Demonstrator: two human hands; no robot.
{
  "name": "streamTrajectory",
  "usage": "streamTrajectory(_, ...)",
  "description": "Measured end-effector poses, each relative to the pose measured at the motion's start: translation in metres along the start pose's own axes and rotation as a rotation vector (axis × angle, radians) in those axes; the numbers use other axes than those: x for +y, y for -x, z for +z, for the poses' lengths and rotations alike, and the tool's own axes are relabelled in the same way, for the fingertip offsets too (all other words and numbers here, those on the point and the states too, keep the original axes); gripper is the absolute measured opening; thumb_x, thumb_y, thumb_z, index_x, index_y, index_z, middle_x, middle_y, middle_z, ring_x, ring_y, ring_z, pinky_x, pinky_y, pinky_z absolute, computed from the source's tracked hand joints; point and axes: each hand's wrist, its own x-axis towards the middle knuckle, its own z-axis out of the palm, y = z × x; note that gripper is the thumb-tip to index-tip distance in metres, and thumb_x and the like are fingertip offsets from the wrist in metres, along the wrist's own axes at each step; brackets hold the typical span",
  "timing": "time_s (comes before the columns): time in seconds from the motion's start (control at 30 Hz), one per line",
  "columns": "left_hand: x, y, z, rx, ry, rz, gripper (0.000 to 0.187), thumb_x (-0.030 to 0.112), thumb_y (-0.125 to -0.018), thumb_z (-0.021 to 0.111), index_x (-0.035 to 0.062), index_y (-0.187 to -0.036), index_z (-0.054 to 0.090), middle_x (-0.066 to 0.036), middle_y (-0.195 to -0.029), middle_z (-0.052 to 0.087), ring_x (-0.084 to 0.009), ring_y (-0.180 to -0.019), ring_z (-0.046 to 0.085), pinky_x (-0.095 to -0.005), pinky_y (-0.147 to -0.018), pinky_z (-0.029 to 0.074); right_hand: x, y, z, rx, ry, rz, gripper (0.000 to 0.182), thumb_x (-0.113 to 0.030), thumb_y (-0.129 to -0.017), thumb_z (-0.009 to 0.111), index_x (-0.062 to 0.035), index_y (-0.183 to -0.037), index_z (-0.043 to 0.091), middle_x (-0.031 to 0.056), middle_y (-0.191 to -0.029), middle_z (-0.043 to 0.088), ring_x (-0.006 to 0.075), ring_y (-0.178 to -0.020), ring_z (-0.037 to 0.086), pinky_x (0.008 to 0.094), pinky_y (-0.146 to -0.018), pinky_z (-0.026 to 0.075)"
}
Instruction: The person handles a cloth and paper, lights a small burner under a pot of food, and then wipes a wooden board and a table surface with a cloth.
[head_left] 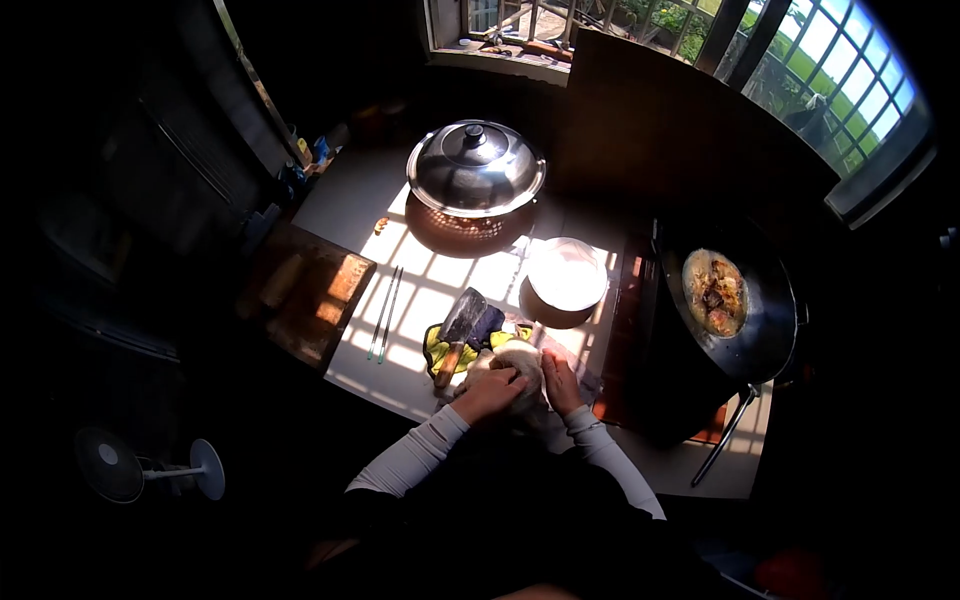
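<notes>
A sunlit white countertop (427, 290) held most things; the black wok (768, 300), with browned food in it, sat to the right. A domed steel lid (470, 170) stood at the back, a wooden chopping board (348, 272) lay left, and a white bowl (567, 272) right of centre. The left hand (492, 393) curled its fingers over a bunched pale cloth (520, 362) near the front edge; the right hand (561, 381), fingers close together, was at its side. A cleaver (461, 330) and thin chopsticks (385, 315) lay leftward.

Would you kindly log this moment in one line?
left hand on pale cloth; right hand beside it; cleaver nearby; food in wok
</notes>
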Motion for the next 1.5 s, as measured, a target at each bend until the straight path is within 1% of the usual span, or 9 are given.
streamTrajectory(0.07, 0.015, 0.003, 0.013, 0.062, 0.03, 0.103, 0.04, 0.031, -0.085, 0.044, -0.0004, -0.108, 0.049, -0.02, -0.107, 0.052, -0.032, -0.101, 0.05, -0.0374, -0.087, 0.038, 0.0, 0.008, -0.004, 0.174, -0.259, 0.024, 0.052, -0.045, -0.088, 0.036, 0.0001, -0.113, 0.042, 0.0124, -0.108, 0.051, 0.0195, -0.097, 0.049, 0.0255, -0.079, 0.038)
streamTrajectory(0.13, 0.035, 0.001, 0.026, 0.199, -0.026, 0.554, 0.045, 0.034, -0.086, 0.041, 0.0008, -0.117, 0.043, -0.021, -0.124, 0.038, -0.034, -0.116, 0.036, -0.0384, -0.095, 0.03, -0.002, 0.005, -0.011, 0.185, -0.894, 0.234, 0.063, -0.045, -0.084, 0.042, -0.0006, -0.126, 0.027, 0.0174, -0.129, 0.03, 0.0261, -0.115, 0.034, 0.0378, -0.093, 0.031)
streamTrajectory(0.27, 0.072, 0.002, 0.044, 0.101, -0.135, 0.761, 0.055, 0.039, -0.084, 0.042, 0.0015, -0.124, 0.034, -0.019, -0.133, 0.023, -0.0354, -0.123, 0.022, -0.0427, -0.1, 0.022, -0.032, 0.031, -0.011, -0.14, -1.561, 0.386, 0.075, -0.059, -0.082, 0.029, -0.0051, -0.132, 0.015, 0.0169, -0.136, 0.02, 0.028, -0.124, 0.023, 0.044, -0.098, 0.024)
streamTrajectory(0.6, 0.064, -0.006, 0.046, 0.132, -0.246, 0.927, 0.062, 0.046, -0.083, 0.037, 0.0055, -0.129, 0.03, -0.011, -0.137, 0.022, -0.0274, -0.129, 0.013, -0.0439, -0.103, 0.009, -0.056, 0.055, -0.021, -0.271, -1.397, 0.053, 0.067, -0.06, -0.083, 0.018, -0.0174, -0.135, 0.014, 0.0125, -0.137, 0.019, 0.0278, -0.125, 0.022, 0.0441, -0.101, 0.019)
streamTrajectory(0.73, 0.047, -0.004, 0.022, 0.144, -0.453, 0.753, 0.061, 0.046, -0.084, 0.034, 0.0081, -0.131, 0.026, -0.012, -0.137, 0.021, -0.0283, -0.129, 0.012, -0.0432, -0.104, 0.006, -0.094, 0.083, -0.014, -0.334, -1.322, 0.023, 0.069, -0.059, -0.084, 0.023, -0.0135, -0.135, 0.013, 0.0114, -0.136, 0.022, 0.0241, -0.125, 0.024, 0.0399, -0.101, 0.02)
streamTrajectory(0.87, 0.005, 0.007, -0.018, 0.408, -0.413, 0.422, 0.059, 0.04, -0.085, 0.038, 0.0035, -0.13, 0.025, -0.02, -0.136, 0.016, -0.038, -0.126, 0.012, -0.0449, -0.102, 0.009, -0.102, 0.105, 0.021, -0.357, -1.16, 0.094, 0.072, -0.058, -0.083, 0.03, -0.0106, -0.134, 0.014, 0.0108, -0.136, 0.021, 0.023, -0.123, 0.027, 0.0398, -0.099, 0.024)
streamTrajectory(1.0, -0.077, 0.013, -0.051, 0.497, -0.184, 0.284, 0.055, 0.027, -0.085, 0.044, -0.005, -0.125, 0.026, -0.024, -0.134, 0.017, -0.0387, -0.124, 0.016, -0.0421, -0.1, 0.019, -0.104, 0.12, 0.069, -0.601, -1.364, 0.193, 0.065, -0.05, -0.085, 0.036, -0.0092, -0.132, 0.021, 0.0132, -0.12, 0.046, 0.022, -0.112, 0.043, 0.0352, -0.093, 0.034)
streamTrajectory(1.13, -0.07, 0.05, -0.049, 0.368, 0.189, 0.362, 0.045, 0.017, -0.085, 0.043, -0.0058, -0.122, 0.032, -0.023, -0.13, 0.027, -0.0341, -0.12, 0.029, -0.0397, -0.099, 0.022, -0.094, 0.139, 0.11, -0.416, -1.245, 0.241, 0.053, -0.04, -0.087, 0.04, -0.0057, -0.127, 0.031, 0.0092, -0.11, 0.051, 0.0168, -0.099, 0.051, 0.029, -0.081, 0.043)
streamTrajectory(1.5, 0.02, 0.109, -0.008, -0.255, 0.268, 0.824, 0.042, 0.019, -0.089, 0.04, -0.0015, -0.124, 0.032, -0.018, -0.129, 0.032, -0.0297, -0.119, 0.033, -0.0375, -0.097, 0.027, -0.093, 0.253, 0.133, 0.332, -1.256, 0.114, 0.029, -0.027, -0.085, 0.05, -0.0062, -0.104, 0.047, 0.0032, -0.085, 0.053, 0.0123, -0.076, 0.052, 0.0256, -0.068, 0.045)
